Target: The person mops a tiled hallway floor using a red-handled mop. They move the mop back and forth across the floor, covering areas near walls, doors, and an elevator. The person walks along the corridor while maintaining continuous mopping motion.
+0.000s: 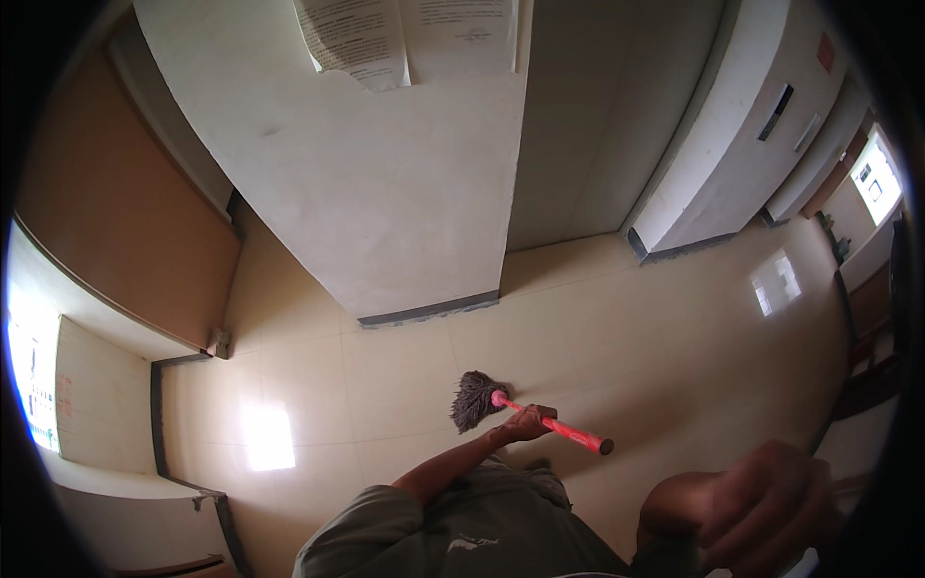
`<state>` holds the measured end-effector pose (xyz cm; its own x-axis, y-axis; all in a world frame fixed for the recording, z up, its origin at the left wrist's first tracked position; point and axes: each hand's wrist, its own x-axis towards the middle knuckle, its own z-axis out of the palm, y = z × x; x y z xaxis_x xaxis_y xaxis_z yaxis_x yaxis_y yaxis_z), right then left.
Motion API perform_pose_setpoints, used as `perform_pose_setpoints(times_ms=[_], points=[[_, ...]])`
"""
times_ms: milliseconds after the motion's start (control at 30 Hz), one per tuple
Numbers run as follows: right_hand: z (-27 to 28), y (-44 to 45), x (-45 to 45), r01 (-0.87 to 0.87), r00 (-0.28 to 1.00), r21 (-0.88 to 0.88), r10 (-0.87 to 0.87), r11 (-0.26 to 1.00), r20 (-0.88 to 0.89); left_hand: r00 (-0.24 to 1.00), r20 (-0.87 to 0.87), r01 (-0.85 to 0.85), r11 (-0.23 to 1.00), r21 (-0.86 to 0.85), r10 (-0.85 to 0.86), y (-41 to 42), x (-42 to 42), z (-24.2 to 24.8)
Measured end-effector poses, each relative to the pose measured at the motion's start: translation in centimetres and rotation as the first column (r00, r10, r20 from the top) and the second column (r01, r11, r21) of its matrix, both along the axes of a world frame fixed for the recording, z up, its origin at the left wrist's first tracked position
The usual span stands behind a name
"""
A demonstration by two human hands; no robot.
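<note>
My left hand (530, 424) grips the red handle (578, 437) of a string mop in front of my body. The handle slants, with its dark round end towards the right and a pink collar (499, 398) at the other end. Beyond that collar, the grey-brown mop head (475, 406) rests on the tiled floor with its strands fanned to the left. Raised close to the camera at the lower right is my right hand (769, 506), blurred, fingers curled. Nothing shows in it, and its palm side is hidden.
Glossy beige floor tiles (390, 383) reflect window light. Ahead stands a white pillar (405, 202) with a dark baseboard and paper sheets (354, 43) bearing writing. A brown door (137, 202) is on the left; another white pillar (708, 180) and dark furniture (871, 368) are on the right.
</note>
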<state>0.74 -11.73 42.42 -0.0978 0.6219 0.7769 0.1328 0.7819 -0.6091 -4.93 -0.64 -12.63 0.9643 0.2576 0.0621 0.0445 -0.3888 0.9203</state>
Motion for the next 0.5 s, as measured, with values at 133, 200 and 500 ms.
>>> perform_pose_setpoints(times_ms=[133, 200, 500], points=[[0.4, -0.2, 1.9, -0.115, 0.984, 0.029, 0.11, 0.993, 0.137, 1.0, -0.003, 0.028, 0.998, 0.057, -0.028, -0.1, 0.6, -0.5], [0.7, -0.9, 3.0, -0.13, 0.966, -0.011, 0.129, 0.991, 0.225, 0.999, 0.031, 0.029, 0.993, 0.112, -0.033, -0.2, 0.5, -1.3], [-2.0, -2.7, 1.0, 0.145, 0.989, 0.247, -0.146, 0.958, -0.016, 0.998, 0.07, 0.004, 0.999, 0.046, -0.007, -0.5, 0.1, -0.7]])
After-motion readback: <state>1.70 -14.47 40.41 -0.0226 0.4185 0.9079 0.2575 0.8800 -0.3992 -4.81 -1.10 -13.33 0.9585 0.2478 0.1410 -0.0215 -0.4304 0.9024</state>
